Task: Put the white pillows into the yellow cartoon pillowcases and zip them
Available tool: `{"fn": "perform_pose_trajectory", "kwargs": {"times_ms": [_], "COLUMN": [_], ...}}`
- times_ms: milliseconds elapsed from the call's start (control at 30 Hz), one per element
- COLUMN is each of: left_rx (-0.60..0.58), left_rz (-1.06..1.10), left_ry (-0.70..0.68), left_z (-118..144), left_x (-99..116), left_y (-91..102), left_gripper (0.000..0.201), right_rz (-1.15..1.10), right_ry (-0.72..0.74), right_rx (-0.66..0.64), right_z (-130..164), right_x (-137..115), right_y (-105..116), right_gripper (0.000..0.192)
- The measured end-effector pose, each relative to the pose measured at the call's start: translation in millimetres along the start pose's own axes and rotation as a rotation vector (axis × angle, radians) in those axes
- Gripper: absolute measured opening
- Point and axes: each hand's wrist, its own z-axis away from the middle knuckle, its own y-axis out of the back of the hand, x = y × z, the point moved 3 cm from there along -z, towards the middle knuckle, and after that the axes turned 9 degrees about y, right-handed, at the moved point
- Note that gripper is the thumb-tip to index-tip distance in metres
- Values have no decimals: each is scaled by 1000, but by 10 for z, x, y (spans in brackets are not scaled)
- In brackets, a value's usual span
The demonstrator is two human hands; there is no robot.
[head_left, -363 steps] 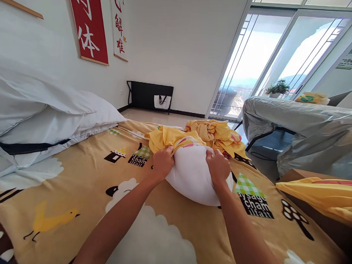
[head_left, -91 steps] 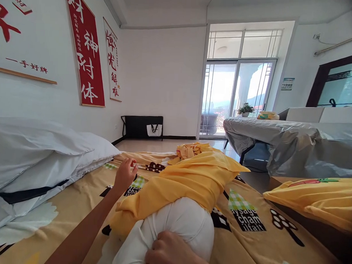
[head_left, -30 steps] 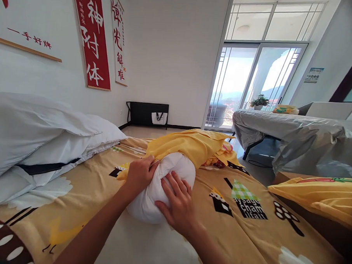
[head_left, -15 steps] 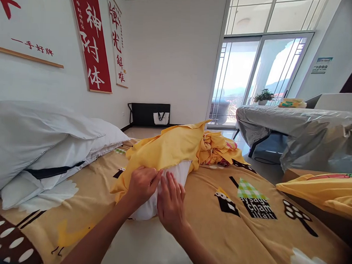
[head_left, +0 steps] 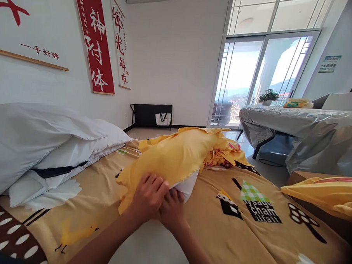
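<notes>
Left hand [head_left: 148, 195] is gripping the yellow pillowcase [head_left: 175, 157] hem and right hand [head_left: 172, 209] is pinching the white pillow [head_left: 188, 185] end, mid-bed [head_left: 247, 236]. Case is covering most of the pillow, only the near end showing. Right fingers are tucked under the left hand, grip partly hidden.

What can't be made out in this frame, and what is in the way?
- Pillow: mostly hidden under the yellow pillowcase; only a white corner shows.
- Right hand: its fingers are partly covered by the left hand.
- Yellow cushion: cut off by the right edge.
- Small sign beside the window: its text is too small to read.
</notes>
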Motion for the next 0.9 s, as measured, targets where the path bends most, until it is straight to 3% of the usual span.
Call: {"fn": "perform_pose_trajectory", "kwargs": {"times_ms": [100,167,200,300,367,500,600,733,900], "left_rx": [145,136,112,107,128,150,169,149,1], "left_rz": [-60,-49,-36,-35,-42,42,149,150,184], "left_ry": [302,466,486,417,380,346,327,400,511], "left_z": [324,538,617,723,721,673,620,548,556], "left_x": [-308,-425,-440,-379,-306,-108,-10,-193,-463], "left_y": [50,45,37,49,89,182,225,283,348], "left_gripper": [10,11,18,30,32,31,33,34,33], "right_rz": [9,16,20,21,-6,-96,-100,-139,-204], "right_ry": [2,64,117,302,364,284,199,217,299], "right_rx": [61,105,139,220,164,-57,-140,-183,-98], "right_z": [72,132,164,237,220,-29,-290,-415,-196], "right_x": [7,-42,-79,-185,-211,-218,-248,-213,-107], "right_y": [97,120,124,118,83,-62,-180,-150,217], "right_gripper": [37,42,42,35,29,20,19,25,41]}}
